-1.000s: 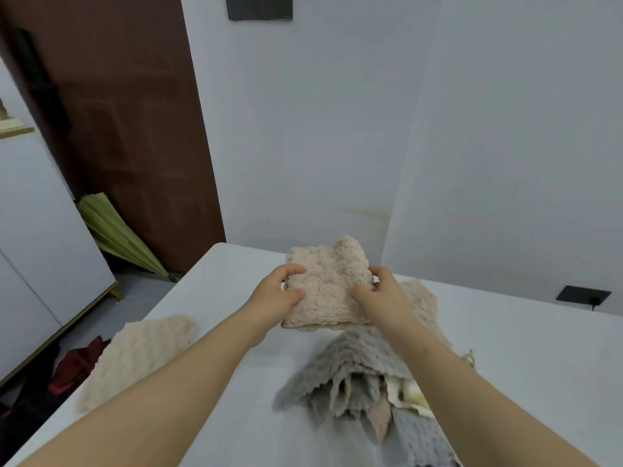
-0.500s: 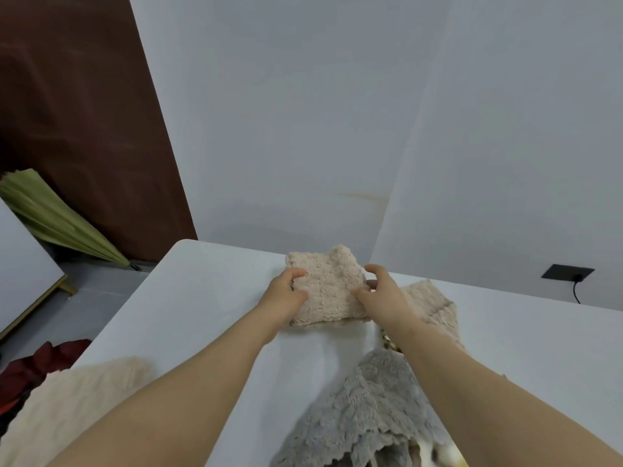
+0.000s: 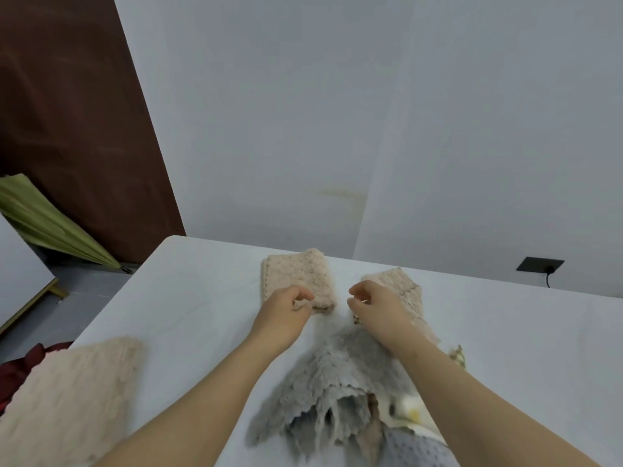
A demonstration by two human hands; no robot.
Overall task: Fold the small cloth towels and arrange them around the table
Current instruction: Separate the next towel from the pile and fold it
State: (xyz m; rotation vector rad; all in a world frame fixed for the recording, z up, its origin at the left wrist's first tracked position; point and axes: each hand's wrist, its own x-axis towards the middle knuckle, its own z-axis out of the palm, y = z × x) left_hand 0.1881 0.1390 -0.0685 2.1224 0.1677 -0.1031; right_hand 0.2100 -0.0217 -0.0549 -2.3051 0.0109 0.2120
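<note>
A folded beige towel (image 3: 296, 278) lies flat on the white table (image 3: 188, 298) near its far edge. My left hand (image 3: 283, 315) is at the towel's near edge, thumb and curled fingers pinching its near corner. My right hand (image 3: 377, 308) hovers just right of it, fingers loosely curled and holding nothing. Under and behind that hand lies a second beige towel (image 3: 401, 284). A rumpled grey towel (image 3: 340, 375) lies between my forearms on a heap of other cloths (image 3: 404, 409). A cream towel (image 3: 67, 399) rests at the table's near left.
The table's far edge meets a white wall with a black socket (image 3: 539, 264) at the right. Left of the table are a brown door (image 3: 67, 129), a green folded thing (image 3: 50, 224) and red cloth (image 3: 17, 369) on the floor.
The beige towel, held up in both hands before, now lies on the table near the far edge. My right hand has let go of it and drawn back to the right.
</note>
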